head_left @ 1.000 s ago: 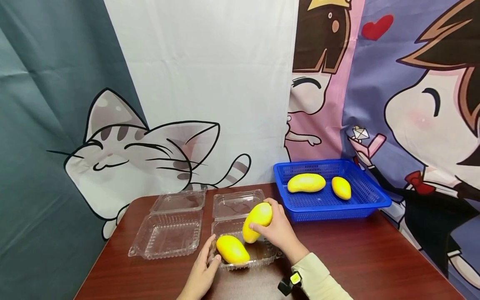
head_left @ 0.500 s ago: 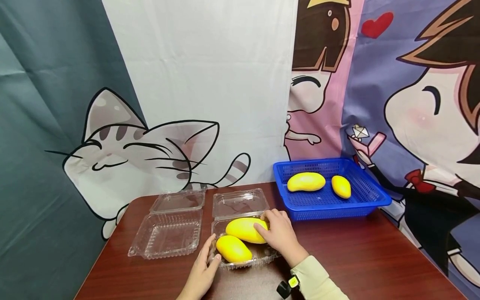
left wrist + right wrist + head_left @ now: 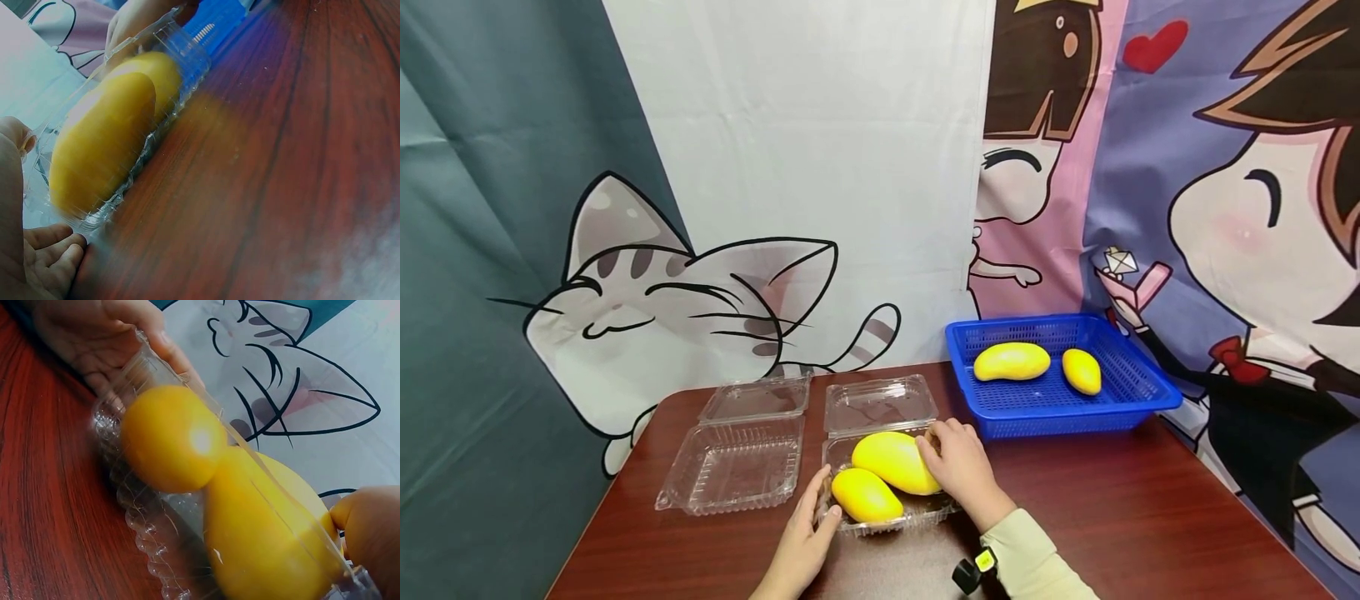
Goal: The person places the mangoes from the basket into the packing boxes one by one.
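In the head view, a clear plastic clamshell box [image 3: 910,525] sits on the table with its lid [image 3: 882,405] folded back. Two yellow mangoes lie in it: a near-left mango [image 3: 867,496] and a larger far mango [image 3: 891,460], touching. My left hand [image 3: 801,533] rests against the box's left end, fingers fairly straight along its wall. My right hand [image 3: 962,468] curls over the right end of the far mango, thumb against it; its other fingertips are mostly hidden. The right wrist view shows the fingers [image 3: 128,353] of the left hand around the box corner.
Left of it lies another open clear box [image 3: 733,467] with no fruit in it. A blue plastic basket [image 3: 1060,425] at the back right holds two mangoes, one long [image 3: 1012,362] and one shorter [image 3: 1081,372]. A printed cloth [image 3: 820,167] hangs behind the table [image 3: 1105,517].
My right hand has lowered the upright mango into the box beside the other one. Since half a second ago, its right end has swung toward the near side. My left hand has stayed put.
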### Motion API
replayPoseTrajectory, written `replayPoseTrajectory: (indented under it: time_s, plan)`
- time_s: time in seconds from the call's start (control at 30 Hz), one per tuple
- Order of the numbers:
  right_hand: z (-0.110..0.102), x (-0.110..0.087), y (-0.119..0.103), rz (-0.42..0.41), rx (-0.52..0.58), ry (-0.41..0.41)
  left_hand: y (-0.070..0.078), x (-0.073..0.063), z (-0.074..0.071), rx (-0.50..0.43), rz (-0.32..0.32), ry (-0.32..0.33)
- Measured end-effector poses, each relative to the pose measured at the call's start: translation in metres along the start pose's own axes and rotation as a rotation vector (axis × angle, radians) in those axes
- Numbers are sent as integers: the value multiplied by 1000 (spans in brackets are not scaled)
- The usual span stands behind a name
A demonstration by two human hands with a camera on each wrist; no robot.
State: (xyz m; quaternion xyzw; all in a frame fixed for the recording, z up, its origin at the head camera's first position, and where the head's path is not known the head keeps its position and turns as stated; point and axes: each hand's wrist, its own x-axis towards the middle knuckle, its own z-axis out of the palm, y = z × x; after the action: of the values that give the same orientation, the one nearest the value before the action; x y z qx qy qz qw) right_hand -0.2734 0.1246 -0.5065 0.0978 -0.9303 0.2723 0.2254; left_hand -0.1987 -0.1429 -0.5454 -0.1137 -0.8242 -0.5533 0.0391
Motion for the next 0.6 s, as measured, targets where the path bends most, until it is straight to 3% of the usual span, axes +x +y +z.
replayPoseTrajectory:
  time_s: [0.17, 0.37, 0.47, 0.6]
  plan:
    - [0, 1, 3, 56, 35, 10, -2, 2, 1, 6, -19, -8]
    - [2, 4, 10, 133, 113, -49, 0, 1, 0, -40, -34, -20]
    - [4, 6, 15, 196, 275, -87, 0, 0, 0, -91, -35, -25]
    - [9, 6, 24, 339, 622, -159, -2, 0, -3, -218, -24, -60]
